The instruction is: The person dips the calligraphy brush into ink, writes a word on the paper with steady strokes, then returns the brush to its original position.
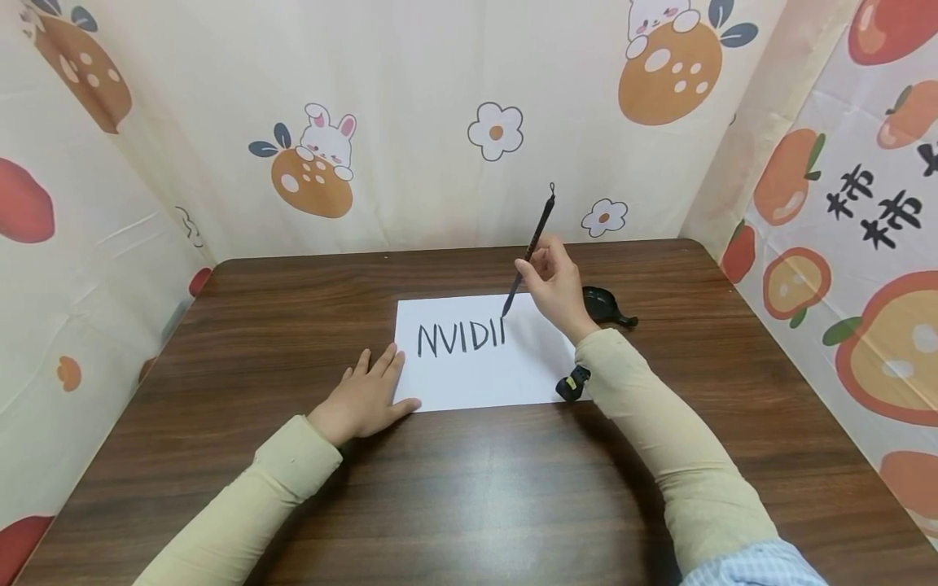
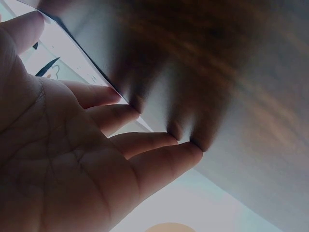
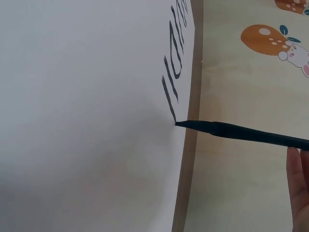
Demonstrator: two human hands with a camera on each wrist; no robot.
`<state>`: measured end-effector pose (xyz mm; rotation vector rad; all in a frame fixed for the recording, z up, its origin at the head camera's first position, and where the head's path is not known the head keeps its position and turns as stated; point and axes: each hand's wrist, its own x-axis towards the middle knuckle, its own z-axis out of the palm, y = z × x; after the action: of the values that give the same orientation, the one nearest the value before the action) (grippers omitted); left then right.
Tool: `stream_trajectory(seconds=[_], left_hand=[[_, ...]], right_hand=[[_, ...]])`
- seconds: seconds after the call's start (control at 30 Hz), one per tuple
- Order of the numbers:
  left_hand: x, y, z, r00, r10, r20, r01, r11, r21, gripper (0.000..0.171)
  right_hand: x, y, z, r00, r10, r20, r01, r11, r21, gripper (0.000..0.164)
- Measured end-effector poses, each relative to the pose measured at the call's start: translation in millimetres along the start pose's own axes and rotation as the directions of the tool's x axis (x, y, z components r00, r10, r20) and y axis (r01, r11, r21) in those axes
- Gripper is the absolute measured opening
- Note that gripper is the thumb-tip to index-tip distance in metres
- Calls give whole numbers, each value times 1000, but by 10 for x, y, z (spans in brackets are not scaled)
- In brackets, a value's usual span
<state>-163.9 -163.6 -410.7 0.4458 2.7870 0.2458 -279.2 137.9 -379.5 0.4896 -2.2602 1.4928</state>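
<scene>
A white sheet of paper [image 1: 469, 382] lies on the table, with black letters [image 1: 462, 336] reading NVIDI and one more upright stroke. My right hand [image 1: 557, 281] pinches a black writing brush [image 1: 541, 218] partway up its handle. The brush slants, its looped end up and to the right. In the right wrist view, the dark brush tip [image 3: 181, 123] meets the paper at one end of the last stroke. My left hand [image 1: 370, 399] rests with fingers spread at the sheet's left edge, the thumb over its lower left corner. In the left wrist view, straight fingers [image 2: 166, 169] touch the surface.
A small black dish [image 1: 602, 304] with a short handle stands just right of the paper, partly behind my right hand. A black wrist device [image 1: 573, 382] overlaps the sheet's lower right corner. Printed curtains [image 1: 410, 163] border the brown wooden table [image 1: 293, 325].
</scene>
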Motion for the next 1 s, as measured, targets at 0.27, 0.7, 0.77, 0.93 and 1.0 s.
stream_trajectory(seconds=[0.27, 0.7, 0.77, 0.93, 1.0], left_hand=[[5, -4, 8, 1000, 1, -5, -1, 1000, 1, 86], [10, 0, 4, 1000, 12, -6, -12, 1000, 13, 84], [12, 0, 5, 1000, 11, -4, -11, 1000, 13, 85], [16, -2, 5, 1000, 11, -6, -11, 1000, 13, 85], [16, -2, 5, 1000, 11, -6, -11, 1000, 13, 85]], right_hand=[[-37, 31, -7, 1000, 19, 19, -19, 999, -46, 25], [-78, 26, -64, 999, -5, 45, 9, 995, -95, 25], [-84, 23, -77, 999, 2, 52, 3, 995, -97, 25], [-106, 1, -106, 997, 23, 73, -15, 994, -104, 23], [-115, -12, -118, 996, 29, 83, -20, 994, -108, 23]])
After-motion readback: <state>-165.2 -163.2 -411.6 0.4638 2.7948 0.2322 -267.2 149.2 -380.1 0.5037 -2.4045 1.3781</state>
